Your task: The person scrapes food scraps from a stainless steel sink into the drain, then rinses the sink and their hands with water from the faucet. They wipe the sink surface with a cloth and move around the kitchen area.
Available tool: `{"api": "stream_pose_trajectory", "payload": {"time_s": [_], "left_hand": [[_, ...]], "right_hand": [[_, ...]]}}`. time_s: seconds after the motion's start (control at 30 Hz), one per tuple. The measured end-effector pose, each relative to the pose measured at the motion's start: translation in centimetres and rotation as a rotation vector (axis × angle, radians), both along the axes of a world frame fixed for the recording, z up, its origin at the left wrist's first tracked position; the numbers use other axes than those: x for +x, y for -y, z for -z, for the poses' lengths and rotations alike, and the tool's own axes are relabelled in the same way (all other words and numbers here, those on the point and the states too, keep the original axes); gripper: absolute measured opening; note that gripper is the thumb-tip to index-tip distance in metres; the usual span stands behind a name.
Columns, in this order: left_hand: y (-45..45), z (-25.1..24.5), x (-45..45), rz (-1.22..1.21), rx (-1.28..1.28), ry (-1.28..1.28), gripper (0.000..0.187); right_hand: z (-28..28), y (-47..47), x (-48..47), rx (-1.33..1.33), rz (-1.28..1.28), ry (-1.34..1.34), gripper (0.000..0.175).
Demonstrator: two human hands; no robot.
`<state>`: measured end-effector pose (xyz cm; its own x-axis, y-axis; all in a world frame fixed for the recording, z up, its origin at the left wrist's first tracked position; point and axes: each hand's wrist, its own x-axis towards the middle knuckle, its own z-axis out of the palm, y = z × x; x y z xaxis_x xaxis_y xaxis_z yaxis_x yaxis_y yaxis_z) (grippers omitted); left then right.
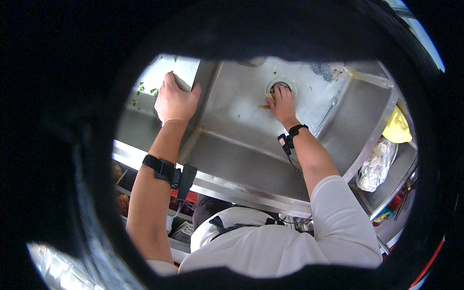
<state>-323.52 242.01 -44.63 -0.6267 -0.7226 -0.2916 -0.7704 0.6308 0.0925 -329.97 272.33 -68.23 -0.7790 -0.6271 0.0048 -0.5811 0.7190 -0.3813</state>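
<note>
My right hand (284, 106) reaches down into the round drain (293, 87) of the stainless steel sink basin (239, 134). Its fingertips are among greenish scraps (270, 96) at the drain opening and partly hidden, so I cannot tell whether they pinch any. A short brown scrap (264, 107) lies beside the hand. Over the left basin (134, 123), my left hand (177, 99) is curled around a grey object (182, 82), which shows between thumb and forefinger. The hand covers most of that object, so its kind is unclear.
Green leaf bits (141, 88) lie in the left basin. A long-handled spoon (334, 101) rests in the right basin, with a steel-wool scourer (322, 71) at its far corner. Right of the sink are a yellow object (397, 126) and a clear plastic bag (375, 168).
</note>
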Motion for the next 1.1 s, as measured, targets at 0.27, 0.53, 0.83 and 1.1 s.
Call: {"api": "stream_pose_trajectory", "payload": {"time_s": [0.27, 0.53, 0.83, 1.1], "left_hand": [[0.0, 0.0, -0.1, 0.006, 0.004, 0.009, 0.065], [0.0, 0.1, 0.0, 0.004, 0.005, 0.007, 0.062], [0.1, 0.2, 0.2, 0.011, 0.005, -0.002, 0.063], [-0.1, 0.0, -0.2, 0.013, -0.01, 0.01, 0.063]], "right_hand": [[0.3, 1.2, 1.9, 0.05, 0.15, 0.189, 0.045], [0.4, 0.8, 0.7, -0.063, 0.084, 0.068, 0.035], [1.1, -0.3, 0.9, -0.165, 0.007, 0.102, 0.035], [-1.6, 0.6, 2.8, -0.087, 0.0, 0.158, 0.046]]}}
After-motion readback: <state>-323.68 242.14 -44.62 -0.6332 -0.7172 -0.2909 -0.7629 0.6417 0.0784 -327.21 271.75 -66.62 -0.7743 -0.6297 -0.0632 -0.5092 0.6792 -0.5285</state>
